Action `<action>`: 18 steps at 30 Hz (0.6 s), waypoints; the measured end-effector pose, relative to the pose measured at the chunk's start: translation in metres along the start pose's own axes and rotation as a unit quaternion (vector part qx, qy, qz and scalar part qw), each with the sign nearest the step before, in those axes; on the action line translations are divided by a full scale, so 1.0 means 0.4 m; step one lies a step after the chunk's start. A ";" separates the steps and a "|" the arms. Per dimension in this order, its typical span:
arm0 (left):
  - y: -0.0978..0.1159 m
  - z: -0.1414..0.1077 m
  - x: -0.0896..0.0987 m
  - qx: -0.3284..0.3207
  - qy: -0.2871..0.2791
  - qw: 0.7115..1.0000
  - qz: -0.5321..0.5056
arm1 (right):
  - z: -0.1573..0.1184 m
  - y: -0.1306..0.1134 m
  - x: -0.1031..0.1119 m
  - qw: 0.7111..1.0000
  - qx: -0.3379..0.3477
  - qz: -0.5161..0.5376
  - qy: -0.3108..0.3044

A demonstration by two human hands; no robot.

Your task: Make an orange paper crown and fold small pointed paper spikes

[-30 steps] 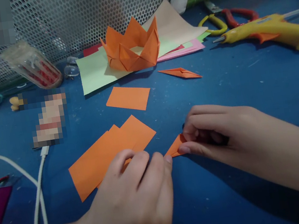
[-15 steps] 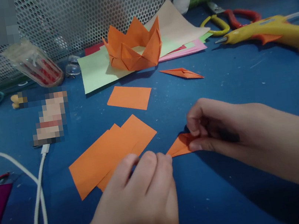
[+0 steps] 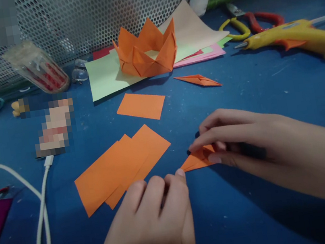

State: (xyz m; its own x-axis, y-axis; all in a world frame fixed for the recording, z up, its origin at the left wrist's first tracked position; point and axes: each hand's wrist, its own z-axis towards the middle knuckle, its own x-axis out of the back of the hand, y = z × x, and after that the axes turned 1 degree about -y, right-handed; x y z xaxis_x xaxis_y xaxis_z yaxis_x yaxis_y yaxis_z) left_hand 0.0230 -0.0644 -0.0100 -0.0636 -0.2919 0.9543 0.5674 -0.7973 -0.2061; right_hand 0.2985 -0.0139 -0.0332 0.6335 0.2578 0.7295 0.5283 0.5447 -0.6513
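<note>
A small folded orange paper (image 3: 195, 161) lies between my two hands on the blue table. My left hand (image 3: 155, 217) is closed, its thumb and fingertips pinching the paper's left tip. My right hand (image 3: 232, 140) grips the right part of the paper between thumb and fingers, with the forefinger reaching over its upper edge. Beside my left hand lie overlapping orange paper strips (image 3: 111, 166). A single orange rectangle (image 3: 142, 106) rests farther back. To its right is a narrow folded orange piece (image 3: 199, 80).
An orange paper crown (image 3: 153, 58) stands on a green sheet (image 3: 103, 80) at the back. A yellow glue gun (image 3: 290, 37) and scissors (image 3: 236, 29) lie at the right. A jar (image 3: 41, 70), a blurred-out object and a white cable (image 3: 44, 213) are at the left.
My right forefinger has stretched leftward over the folded paper. The fingers of my left hand have drawn back slightly from the orange strips, uncovering more of them.
</note>
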 end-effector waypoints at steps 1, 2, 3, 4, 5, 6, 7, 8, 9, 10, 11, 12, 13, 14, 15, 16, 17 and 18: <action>-0.002 -0.002 -0.001 -0.001 0.009 1.000 -0.001 | 0.000 -0.006 -0.002 1.000 0.003 -0.001 0.004; -0.002 -0.003 -0.004 -0.004 0.016 1.000 -0.002 | 0.001 -0.013 -0.005 1.000 0.008 -0.004 0.008; -0.003 -0.004 -0.009 -0.009 0.020 1.000 -0.003 | 0.003 -0.019 -0.007 1.000 0.013 -0.011 0.014; -0.003 -0.003 -0.014 -0.013 0.025 1.000 -0.005 | 0.005 -0.025 -0.010 0.999 0.020 -0.018 0.019; -0.003 -0.002 -0.021 -0.015 0.031 0.999 -0.008 | 0.006 -0.029 -0.012 0.999 0.027 -0.025 0.023; -0.003 0.000 -0.027 -0.015 0.042 0.999 -0.011 | 0.008 -0.032 -0.014 0.999 0.033 -0.032 0.026; -0.003 0.002 -0.032 -0.014 0.056 0.998 -0.016 | 0.009 -0.034 -0.016 0.998 0.037 -0.037 0.027; -0.004 0.003 -0.036 -0.009 0.067 0.997 -0.022 | 0.009 -0.035 -0.018 0.998 0.038 -0.039 0.027; -0.005 0.005 -0.039 -0.004 0.077 0.997 -0.028 | 0.008 -0.034 -0.019 0.998 0.038 -0.039 0.027; -0.007 0.005 -0.040 0.001 0.083 0.996 -0.036 | 0.007 -0.034 -0.020 0.998 0.035 -0.038 0.027; -0.010 0.005 -0.041 0.003 0.086 0.995 -0.045 | 0.005 -0.032 -0.022 0.998 0.031 -0.035 0.030; -0.012 0.004 -0.040 0.002 0.083 0.995 -0.056 | 0.003 -0.031 -0.023 0.999 0.029 -0.031 0.032; -0.015 0.002 -0.040 -0.002 0.074 0.995 -0.067 | 0.001 -0.030 -0.025 0.999 0.025 -0.029 0.034; -0.017 0.001 -0.039 -0.009 0.068 0.995 -0.073 | -0.001 -0.028 -0.027 0.999 0.023 -0.029 0.036; -0.019 -0.001 -0.039 -0.019 0.063 0.995 -0.075 | -0.002 -0.027 -0.028 0.999 0.022 -0.031 0.038; -0.020 -0.003 -0.039 -0.026 0.056 0.996 -0.071 | -0.003 -0.025 -0.030 0.998 0.022 -0.034 0.040; -0.020 -0.004 -0.039 -0.032 0.050 0.996 -0.062 | -0.003 -0.023 -0.031 0.998 0.024 -0.037 0.043; -0.019 -0.004 -0.040 -0.035 0.044 0.997 -0.052 | -0.003 -0.022 -0.032 0.998 0.024 -0.039 0.048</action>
State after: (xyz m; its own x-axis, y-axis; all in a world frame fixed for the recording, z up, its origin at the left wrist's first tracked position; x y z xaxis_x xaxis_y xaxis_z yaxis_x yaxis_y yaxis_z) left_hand 0.0185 -0.0546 -0.0240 -0.1925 -0.2489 0.9492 0.4952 -0.8597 -0.1250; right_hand 0.2867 -0.0230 -0.0371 0.6438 0.1366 0.7529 0.5525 0.5977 -0.5809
